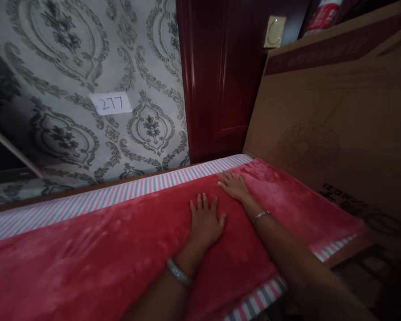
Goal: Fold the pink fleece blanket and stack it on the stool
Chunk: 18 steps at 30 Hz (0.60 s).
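Observation:
A plush red blanket lies spread over a long, low surface, with a pink, grey and white striped cloth showing along its back and front edges. My left hand rests flat on the blanket near the middle, fingers spread. Farther back and to the right, my right hand also lies palm down on it, close to the blanket's back edge, with its fingers stretched out. Neither hand grips anything. Between the right forearm and the left hand the blanket's front edge bends, and a lighter red stretch continues to the right.
A large cardboard box stands against the right end. Behind are patterned wallpaper with a paper label reading 277 and a dark red wooden panel. A wall switch sits above the box's edge.

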Available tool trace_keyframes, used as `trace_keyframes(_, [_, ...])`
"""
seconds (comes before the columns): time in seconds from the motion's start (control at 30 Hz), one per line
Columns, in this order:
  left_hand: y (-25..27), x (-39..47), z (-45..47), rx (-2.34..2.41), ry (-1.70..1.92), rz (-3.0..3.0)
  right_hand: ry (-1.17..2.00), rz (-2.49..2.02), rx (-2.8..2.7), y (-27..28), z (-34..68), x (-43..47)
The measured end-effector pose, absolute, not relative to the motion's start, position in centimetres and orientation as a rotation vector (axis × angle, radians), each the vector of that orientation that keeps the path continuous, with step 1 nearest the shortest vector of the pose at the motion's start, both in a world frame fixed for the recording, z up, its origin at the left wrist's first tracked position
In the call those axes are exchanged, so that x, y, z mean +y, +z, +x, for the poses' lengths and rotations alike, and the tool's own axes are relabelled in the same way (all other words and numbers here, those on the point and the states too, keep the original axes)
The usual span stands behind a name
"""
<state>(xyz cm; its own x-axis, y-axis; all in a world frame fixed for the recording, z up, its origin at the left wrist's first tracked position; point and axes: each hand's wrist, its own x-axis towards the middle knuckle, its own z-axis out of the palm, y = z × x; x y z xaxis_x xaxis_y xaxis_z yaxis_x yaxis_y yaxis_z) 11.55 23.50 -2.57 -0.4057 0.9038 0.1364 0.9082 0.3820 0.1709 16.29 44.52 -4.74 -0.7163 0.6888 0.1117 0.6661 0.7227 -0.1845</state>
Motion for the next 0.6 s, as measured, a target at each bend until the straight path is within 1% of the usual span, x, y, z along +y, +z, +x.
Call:
trace_keyframes(0.13, [-1.1,23.4,10.8,-2.665,-0.306,-1.791,0.23,-1.082,-2.737,-4.6,16.7,44.9])
trace_keyframes(0.23, [0.7,22.7,7.9,-2.701,-0.24,-1.894,0.256,-1.081,-2.733,-4.4,16.5,44.9])
trace_keyframes(0.3, [1.3,21.5,4.9,-2.684,-0.195,-1.718,0.271,-1.084,-2.723,-4.5,16.5,45.1])
trace_keyframes(0.4, [0.7,19.5,0.9,-2.713,-0.058,-1.402,0.302,-1.113,-2.695,-4.6,16.5,45.5])
trace_keyframes(0.5, [-0.7,18.1,-1.1,-2.739,0.016,-1.355,0.33,-1.182,-2.643,-4.8,16.7,46.1])
trace_keyframes(0.6, [-1.3,17.9,-1.2,-2.739,0.012,-1.36,0.354,-1.235,-2.579,-5.0,17.1,46.5])
